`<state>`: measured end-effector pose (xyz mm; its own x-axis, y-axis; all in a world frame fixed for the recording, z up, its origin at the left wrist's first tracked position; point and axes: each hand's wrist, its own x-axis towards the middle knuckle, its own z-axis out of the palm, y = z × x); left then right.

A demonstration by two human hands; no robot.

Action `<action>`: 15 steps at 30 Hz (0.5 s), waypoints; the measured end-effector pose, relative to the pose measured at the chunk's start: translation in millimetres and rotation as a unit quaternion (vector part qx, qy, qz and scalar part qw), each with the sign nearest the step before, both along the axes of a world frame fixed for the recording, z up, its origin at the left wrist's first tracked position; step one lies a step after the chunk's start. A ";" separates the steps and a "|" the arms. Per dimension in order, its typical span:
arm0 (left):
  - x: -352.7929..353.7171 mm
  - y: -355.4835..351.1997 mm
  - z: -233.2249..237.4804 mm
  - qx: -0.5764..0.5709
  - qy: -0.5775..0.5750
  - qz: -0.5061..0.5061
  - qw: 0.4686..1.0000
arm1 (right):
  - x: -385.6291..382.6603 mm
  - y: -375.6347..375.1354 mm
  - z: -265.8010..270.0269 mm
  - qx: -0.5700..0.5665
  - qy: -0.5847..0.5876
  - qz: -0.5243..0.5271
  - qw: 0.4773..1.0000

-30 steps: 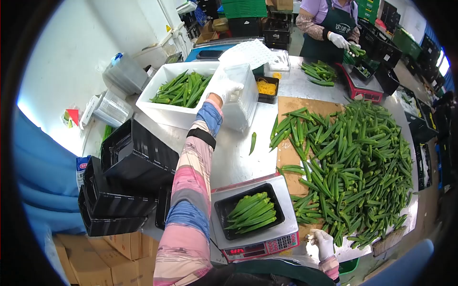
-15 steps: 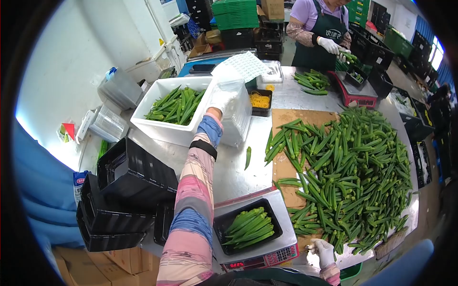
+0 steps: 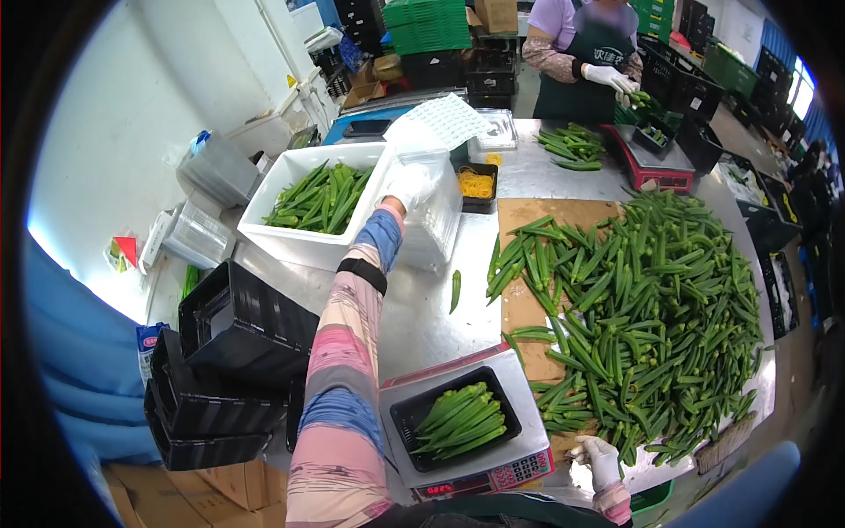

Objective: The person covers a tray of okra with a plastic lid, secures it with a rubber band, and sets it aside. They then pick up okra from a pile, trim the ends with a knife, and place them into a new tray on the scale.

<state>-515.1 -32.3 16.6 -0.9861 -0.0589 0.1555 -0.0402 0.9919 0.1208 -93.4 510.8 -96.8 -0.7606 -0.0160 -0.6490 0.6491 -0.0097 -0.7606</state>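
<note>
My left hand (image 3: 410, 187), in a white glove, reaches far forward onto a stack of clear plastic lids (image 3: 431, 220); its fingers blend into the shiny plastic and cannot be made out. My right hand (image 3: 598, 462), also gloved, rests at the near edge beside the okra pile (image 3: 651, 326), fingers curled and partly apart, with nothing visible in them. Between my arms, a black tray of okra (image 3: 458, 418) sits on a scale (image 3: 528, 431) with red digits lit.
A white box of okra (image 3: 321, 198) stands left of the lids, black trays (image 3: 246, 326) at the near left. Rubber bands (image 3: 475, 184) fill a small tray. Across the table a co-worker (image 3: 585, 70) holds okra near a second scale (image 3: 647, 163).
My left hand stays at the lid stack, with its forearm slightly further left in view. My right hand has hardly moved. The co-worker's hands have shifted slightly.
</note>
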 end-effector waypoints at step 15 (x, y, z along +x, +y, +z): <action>14.8 -80.6 -24.1 0.432 0.314 0.071 0.843 | 13.5 5.4 4.8 -0.008 0.032 -0.016 0.999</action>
